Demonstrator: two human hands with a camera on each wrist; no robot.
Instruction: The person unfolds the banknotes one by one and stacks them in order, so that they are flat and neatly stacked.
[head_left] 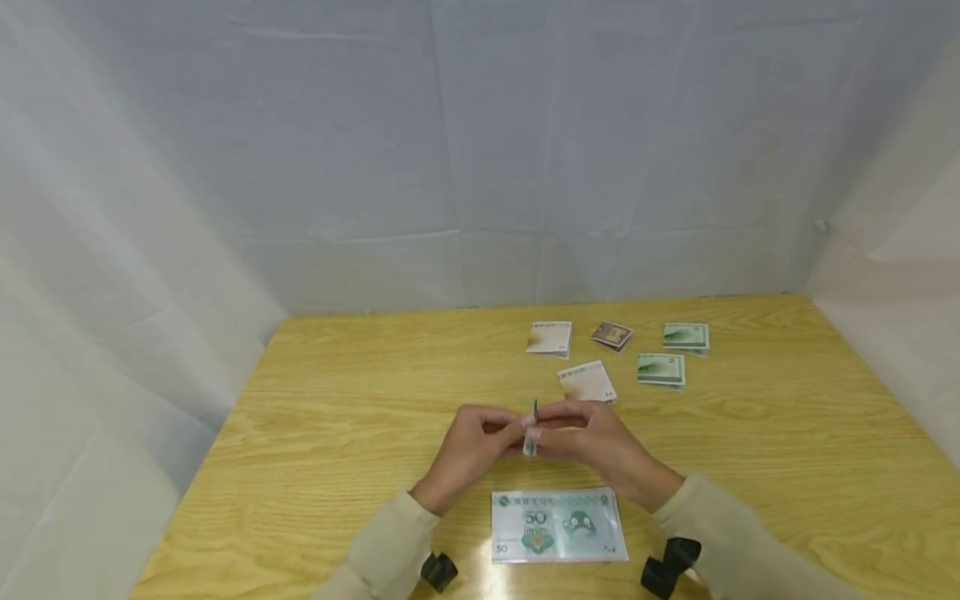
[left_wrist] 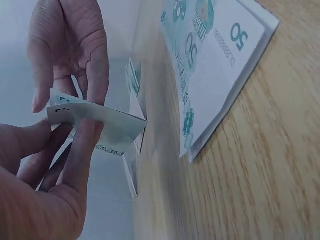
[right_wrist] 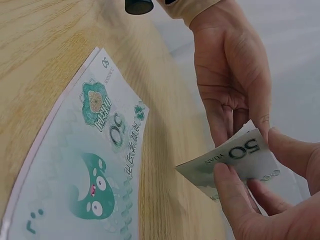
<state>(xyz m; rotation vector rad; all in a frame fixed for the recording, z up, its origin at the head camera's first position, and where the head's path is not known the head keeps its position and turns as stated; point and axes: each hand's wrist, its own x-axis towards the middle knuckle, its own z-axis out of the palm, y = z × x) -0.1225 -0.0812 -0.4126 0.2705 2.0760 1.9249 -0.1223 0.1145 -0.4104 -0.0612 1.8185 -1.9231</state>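
Observation:
A folded play banknote printed 50 YUAN [right_wrist: 245,152] stands on edge between my two hands, above the table. My left hand [head_left: 472,442] pinches it from the left with thumb and fingers. From the right, my right hand [head_left: 600,440] pinches the same note, its fingertips close to the left ones. In the left wrist view the folded note [left_wrist: 95,120] has slightly parted layers. Below the hands, a flat green-and-white 50 note [head_left: 558,529] lies on the table; the right wrist view shows more than one layer at its edge.
Farther back on the wooden table [head_left: 337,400] lie several folded notes: two pale ones [head_left: 551,337], a small brown one [head_left: 612,335] and two green ones [head_left: 686,336]. White sheeting [head_left: 480,150] hangs behind the table and at both sides.

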